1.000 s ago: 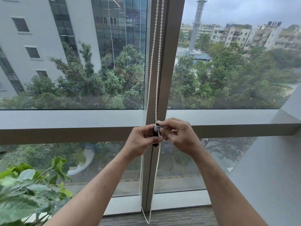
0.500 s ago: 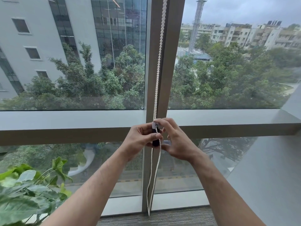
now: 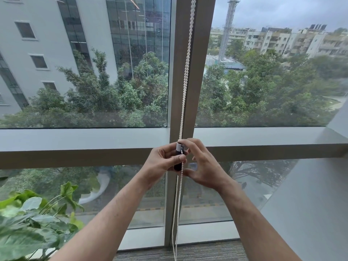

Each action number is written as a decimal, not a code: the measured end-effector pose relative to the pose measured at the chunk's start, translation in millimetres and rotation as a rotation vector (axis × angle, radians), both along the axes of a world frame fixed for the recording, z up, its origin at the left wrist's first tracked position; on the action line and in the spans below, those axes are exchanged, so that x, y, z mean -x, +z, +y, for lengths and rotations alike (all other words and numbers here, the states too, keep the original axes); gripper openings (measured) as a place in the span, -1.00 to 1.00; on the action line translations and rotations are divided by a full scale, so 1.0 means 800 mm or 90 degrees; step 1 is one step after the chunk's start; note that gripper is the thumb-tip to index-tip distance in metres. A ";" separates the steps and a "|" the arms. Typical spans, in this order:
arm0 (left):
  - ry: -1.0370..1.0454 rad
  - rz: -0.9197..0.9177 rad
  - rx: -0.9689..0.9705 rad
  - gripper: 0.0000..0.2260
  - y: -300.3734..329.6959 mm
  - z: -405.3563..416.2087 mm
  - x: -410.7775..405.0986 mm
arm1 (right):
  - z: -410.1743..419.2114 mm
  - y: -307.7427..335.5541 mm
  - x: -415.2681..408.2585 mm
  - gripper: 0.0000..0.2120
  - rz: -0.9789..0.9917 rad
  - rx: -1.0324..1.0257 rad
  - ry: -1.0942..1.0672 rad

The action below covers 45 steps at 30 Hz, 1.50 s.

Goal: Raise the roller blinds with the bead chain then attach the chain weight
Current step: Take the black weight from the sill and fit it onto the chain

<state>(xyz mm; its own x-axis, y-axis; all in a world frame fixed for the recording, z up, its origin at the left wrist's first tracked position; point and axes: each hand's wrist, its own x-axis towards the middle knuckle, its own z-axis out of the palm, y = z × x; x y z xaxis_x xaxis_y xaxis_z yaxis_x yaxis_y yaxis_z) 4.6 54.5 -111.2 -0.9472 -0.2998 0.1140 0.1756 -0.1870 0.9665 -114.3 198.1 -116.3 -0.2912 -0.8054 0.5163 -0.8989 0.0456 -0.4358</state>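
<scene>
White bead chain (image 3: 185, 72) twisted, centre frame. Left hand (image 3: 160, 162) grip holds dark chain weight (image 3: 178, 157); right hand (image 3: 202, 166) pinches its top. Step: attaching weight. Next: seat beads in slot, prob. needs untwisting.

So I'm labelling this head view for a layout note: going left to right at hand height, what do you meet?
Potted plant leaves → left hand → chain weight with the bead chain → right hand → grey wall.
</scene>
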 end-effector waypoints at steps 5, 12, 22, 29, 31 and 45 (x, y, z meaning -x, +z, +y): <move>0.006 -0.014 0.010 -0.65 -0.003 0.001 -0.002 | 0.002 -0.003 0.000 -0.24 0.083 0.032 -0.017; -0.001 -0.016 0.009 -0.61 -0.005 0.002 -0.005 | 0.003 0.000 0.004 -0.32 0.144 0.065 -0.007; 0.037 0.003 0.033 -0.55 -0.018 0.013 -0.004 | 0.013 -0.032 -0.021 -0.24 -0.358 0.081 0.068; 0.056 0.003 0.121 -0.53 -0.021 0.010 -0.005 | 0.006 -0.033 -0.027 -0.40 -0.804 0.080 -0.021; 0.056 0.006 0.156 -0.52 -0.024 0.011 -0.005 | 0.006 -0.029 -0.027 -0.30 -0.832 0.022 0.000; 0.000 0.048 0.189 -0.53 -0.026 0.003 -0.019 | 0.007 -0.033 -0.035 -0.47 -0.804 0.088 -0.009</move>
